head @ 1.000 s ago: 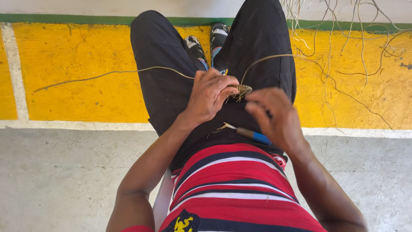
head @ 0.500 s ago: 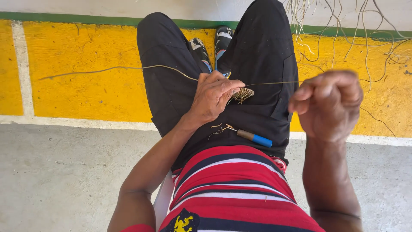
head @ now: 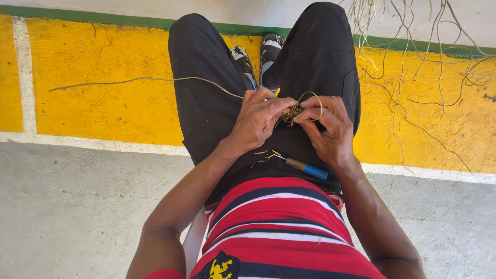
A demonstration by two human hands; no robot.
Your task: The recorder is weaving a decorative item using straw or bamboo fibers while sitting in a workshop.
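Head view, looking straight down our lap: both our hands meet over the black shorts [head: 315, 67], working a small woven bundle of straw-coloured fibre [head: 293, 112].

Our left hand [head: 258, 121] is closed around the bundle's near end, fingers curled and pinching it against the thumb. Our right hand [head: 330, 129] has come back in. Half a second ago it was out to the right, fist closed, drawing a long strand taut. Now it sits just beside the left hand, fingertips pinched on that same strand, which stands up in a small loop [head: 311, 101] above the bundle. We judge that the pull-through of one stitch is finished and the strand is being bent round for the next pass.

A second long fibre [head: 139, 80] trails from the left hand across our left thigh and out over the yellow painted floor band [head: 98, 98]. A slim tool with a brown shaft and blue handle [head: 307, 168] lies loose on our lap, just below the hands and touched by neither. A few short fibre scraps [head: 264, 155] lie beside its tip. More loose dry strands [head: 429, 57] lie scattered on the floor to our right, well apart from the work.
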